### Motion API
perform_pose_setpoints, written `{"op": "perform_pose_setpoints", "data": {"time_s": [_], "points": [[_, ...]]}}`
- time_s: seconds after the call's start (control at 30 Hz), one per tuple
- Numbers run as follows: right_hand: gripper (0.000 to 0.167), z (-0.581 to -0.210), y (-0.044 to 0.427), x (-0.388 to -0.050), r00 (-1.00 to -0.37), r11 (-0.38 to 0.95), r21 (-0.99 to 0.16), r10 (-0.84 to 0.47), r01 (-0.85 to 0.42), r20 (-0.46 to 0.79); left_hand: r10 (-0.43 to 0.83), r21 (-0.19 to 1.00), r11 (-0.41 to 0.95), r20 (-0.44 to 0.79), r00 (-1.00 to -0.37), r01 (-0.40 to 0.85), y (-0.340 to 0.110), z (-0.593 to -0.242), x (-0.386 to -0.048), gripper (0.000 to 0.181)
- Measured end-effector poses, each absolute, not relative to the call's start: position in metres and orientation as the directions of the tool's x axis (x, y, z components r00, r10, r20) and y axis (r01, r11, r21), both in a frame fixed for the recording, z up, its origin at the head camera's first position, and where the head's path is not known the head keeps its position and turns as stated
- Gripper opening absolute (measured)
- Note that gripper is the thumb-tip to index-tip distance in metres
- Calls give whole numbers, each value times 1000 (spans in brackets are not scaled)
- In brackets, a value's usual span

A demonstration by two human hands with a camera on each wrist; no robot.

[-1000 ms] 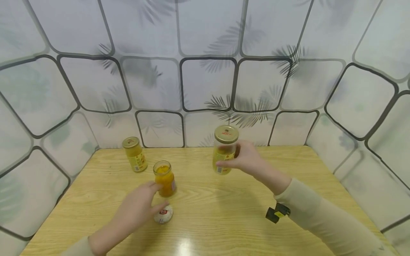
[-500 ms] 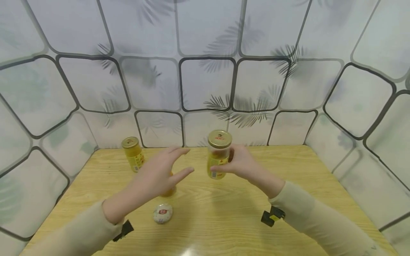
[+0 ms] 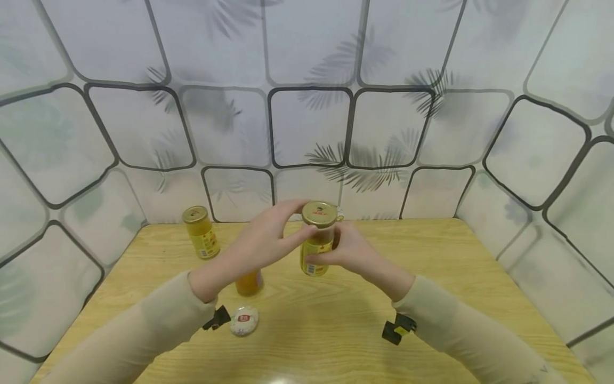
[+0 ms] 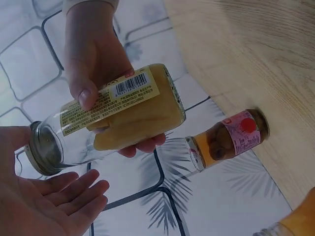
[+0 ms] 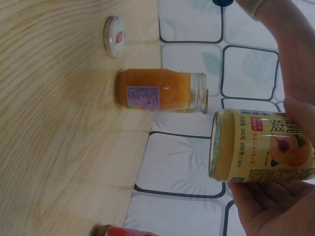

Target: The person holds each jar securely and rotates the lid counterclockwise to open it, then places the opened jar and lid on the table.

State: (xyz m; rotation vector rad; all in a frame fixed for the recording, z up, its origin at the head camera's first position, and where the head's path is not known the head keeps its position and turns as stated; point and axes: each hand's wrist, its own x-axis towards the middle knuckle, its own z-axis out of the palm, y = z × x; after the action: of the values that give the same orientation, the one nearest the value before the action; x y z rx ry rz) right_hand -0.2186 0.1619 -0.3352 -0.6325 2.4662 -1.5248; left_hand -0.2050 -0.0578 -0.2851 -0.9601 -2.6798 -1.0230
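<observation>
My right hand (image 3: 355,250) grips the side of a glass jar (image 3: 316,255) of yellow fruit, held up off the table. A peach picture shows on its label in the right wrist view, and its gold lid (image 3: 318,213) is on. At that lid is my left hand (image 3: 268,234), thumb against the rim. In the left wrist view its fingers (image 4: 81,196) are spread and relaxed, apart from the lid. Below the left hand, an open jar (image 5: 155,88) of orange fruit stands on the table. A loose white lid (image 3: 244,320) lies in front of it.
At the back left stands a closed yellow jar (image 3: 203,237) with a gold lid. Another jar (image 4: 238,135) with a pink label and dark fruit stands behind the held one, mostly hidden in the head view. A patterned cloth wall (image 3: 307,128) surrounds the wooden table (image 3: 336,341).
My left hand has moved from beside the open orange jar up and right to the held jar's lid. The right hand has brought its jar left and slightly nearer.
</observation>
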Motion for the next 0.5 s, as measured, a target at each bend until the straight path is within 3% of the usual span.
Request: {"op": "perform_pose_setpoints", "data": {"time_s": [0.17, 0.37, 0.5], "points": [[47, -338, 161, -218, -893, 405, -878, -447, -256, 54, 559, 603, 514, 304, -772, 610, -57, -288, -212, 52], [48, -339, 162, -216, -887, 401, -882, -461, -247, 39, 633, 722, 352, 284, -720, 595, -54, -291, -227, 53], [48, -339, 162, -217, -885, 406, -880, -463, -248, 36, 675, 824, 233, 246, -696, 517, -53, -291, -236, 56]]}}
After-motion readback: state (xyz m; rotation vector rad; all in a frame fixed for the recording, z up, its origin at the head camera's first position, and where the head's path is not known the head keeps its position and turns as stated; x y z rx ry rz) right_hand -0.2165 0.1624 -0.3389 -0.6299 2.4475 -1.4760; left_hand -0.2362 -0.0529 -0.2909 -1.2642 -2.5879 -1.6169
